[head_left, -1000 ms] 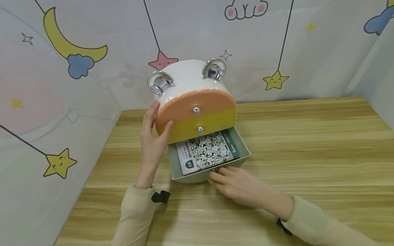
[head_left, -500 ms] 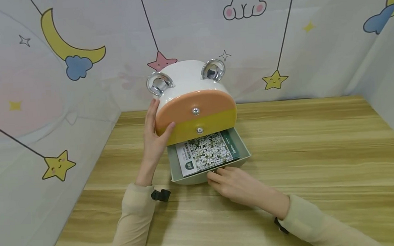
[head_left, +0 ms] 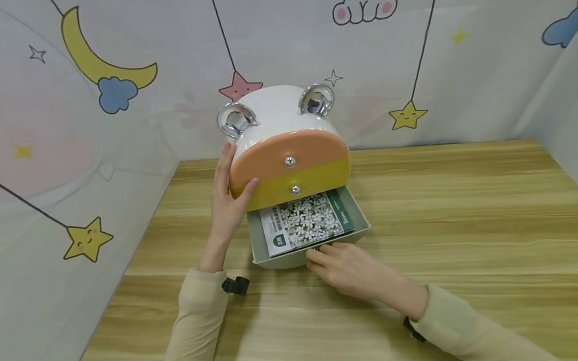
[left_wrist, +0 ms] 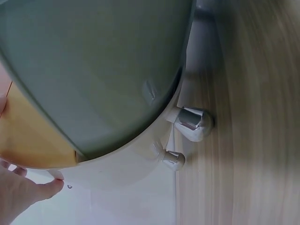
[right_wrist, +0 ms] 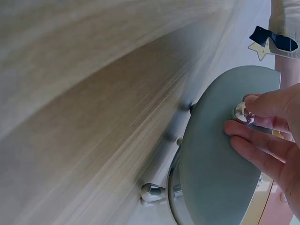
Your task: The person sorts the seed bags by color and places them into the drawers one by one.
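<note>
In the head view a rounded desktop drawer box [head_left: 280, 107] with a white shell and silver ear-like rings stands on the table. My left hand [head_left: 226, 205] rests on its left side, long fingers fairly straight along the shell and thumb on the front. The orange top drawer [head_left: 312, 146] and yellow middle drawer [head_left: 270, 188] are pushed in. The green bottom drawer [head_left: 356, 212] is pulled out, with a flower-picture seed packet [head_left: 303, 223] lying in it. My right hand [head_left: 347, 267] pinches its silver knob [right_wrist: 240, 112], which shows in the right wrist view.
Wood-grain table [head_left: 443, 221] extends around the box. Behind it hangs a printed curtain [head_left: 372, 78], with more curtain at both sides. Silver feet [left_wrist: 194, 124] hold the box off the tabletop.
Both hands keep their places on the box and the knob. The drawer stays pulled out by the same amount; only the head view shifts slightly.
</note>
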Tool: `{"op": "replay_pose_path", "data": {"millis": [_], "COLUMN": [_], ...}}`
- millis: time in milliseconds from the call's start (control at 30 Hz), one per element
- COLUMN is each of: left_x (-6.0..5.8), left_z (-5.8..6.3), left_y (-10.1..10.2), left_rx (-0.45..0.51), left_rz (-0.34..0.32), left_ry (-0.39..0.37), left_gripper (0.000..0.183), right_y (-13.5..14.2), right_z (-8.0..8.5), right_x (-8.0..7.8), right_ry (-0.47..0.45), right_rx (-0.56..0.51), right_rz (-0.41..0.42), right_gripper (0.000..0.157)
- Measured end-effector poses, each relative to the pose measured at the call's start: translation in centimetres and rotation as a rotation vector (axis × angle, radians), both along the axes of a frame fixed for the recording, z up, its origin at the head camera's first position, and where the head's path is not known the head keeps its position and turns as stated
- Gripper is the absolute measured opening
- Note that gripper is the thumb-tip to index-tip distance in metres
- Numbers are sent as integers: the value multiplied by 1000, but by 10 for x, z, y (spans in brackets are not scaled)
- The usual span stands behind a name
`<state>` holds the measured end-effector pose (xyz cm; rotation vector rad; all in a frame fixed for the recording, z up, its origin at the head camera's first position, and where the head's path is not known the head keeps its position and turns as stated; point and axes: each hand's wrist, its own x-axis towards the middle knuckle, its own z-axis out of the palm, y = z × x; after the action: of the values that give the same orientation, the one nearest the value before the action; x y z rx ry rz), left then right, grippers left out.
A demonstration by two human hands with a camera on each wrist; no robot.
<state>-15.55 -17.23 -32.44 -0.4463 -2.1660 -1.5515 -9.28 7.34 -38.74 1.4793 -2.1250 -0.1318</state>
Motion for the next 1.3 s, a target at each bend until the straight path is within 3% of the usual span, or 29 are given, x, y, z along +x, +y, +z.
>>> {"op": "replay_pose_path", "data": {"millis": [600,967,1300], "left_x": [1,1,-2], "left_z": [0,1,-2], "left_y": [-1,1,0], "left_rx": [-37,-63,-55], "left_rz": [12,45,44], "left_ry": [27,32,40], "left_gripper": [67,67,67], "right_y": [-3,-6,-7], "right_z": [-3,-5,-4], "right_x": [-15,-23,-29], "right_ry": [-8,-58,-88], "right_rx": [-48,-57,-58], "right_rz": [-4,-29,-48], "right_gripper": [28,21,24]}}
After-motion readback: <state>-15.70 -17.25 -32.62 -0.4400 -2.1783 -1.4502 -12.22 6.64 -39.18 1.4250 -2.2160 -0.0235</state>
